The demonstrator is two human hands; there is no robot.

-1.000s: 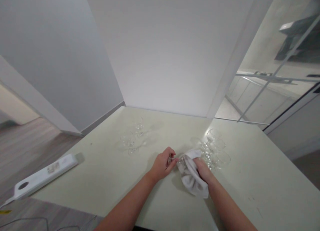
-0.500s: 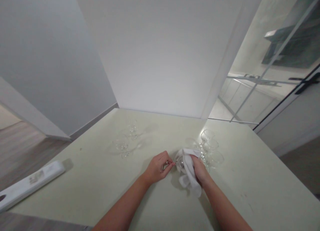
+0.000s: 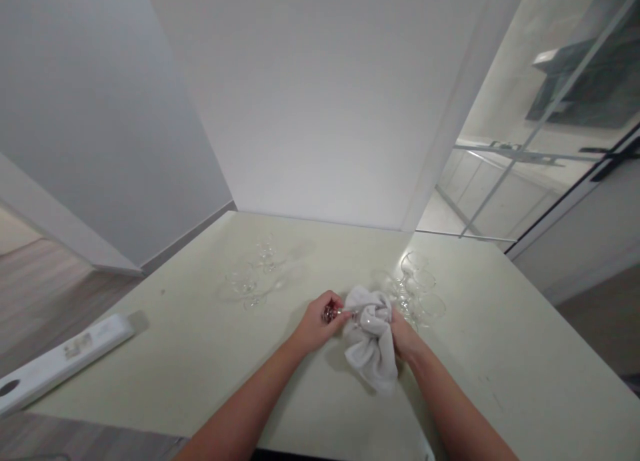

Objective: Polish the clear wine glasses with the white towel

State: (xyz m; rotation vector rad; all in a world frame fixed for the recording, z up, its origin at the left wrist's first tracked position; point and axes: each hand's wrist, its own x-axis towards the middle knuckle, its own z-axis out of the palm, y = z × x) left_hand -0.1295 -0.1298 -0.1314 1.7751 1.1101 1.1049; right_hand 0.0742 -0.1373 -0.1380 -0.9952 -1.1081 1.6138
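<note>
At the lower center of the frame, a clear stemmed glass [image 3: 330, 314] lay on its side in my two hands, its long axis nearly level across the picture, foot end toward the left and bowl end toward the right, where folds of white cloth [image 3: 373, 354] hid most of it. I had the left hand [image 3: 320, 321] closed around the foot end, thumb and fingers pinched at the stem, while the right hand [image 3: 406, 334] was clamped on the cloth about the bowl; its fingertips I could not see. The glass bridged the gap between the hands, which were close but apart.

Beneath them spread a pale, greenish-white table [image 3: 210, 374]. More glasses stood on it: a pair [image 3: 243, 282] left of center and a tight cluster [image 3: 415, 291] just beyond the right hand. A white bar [image 3: 45, 368] with a dark oval opening reached in at the lower left. I saw a plain white wall [image 3: 320, 114] behind the table, wood-look floor [image 3: 40, 281] at far left and a paned glass partition [image 3: 495, 181] at upper right.
</note>
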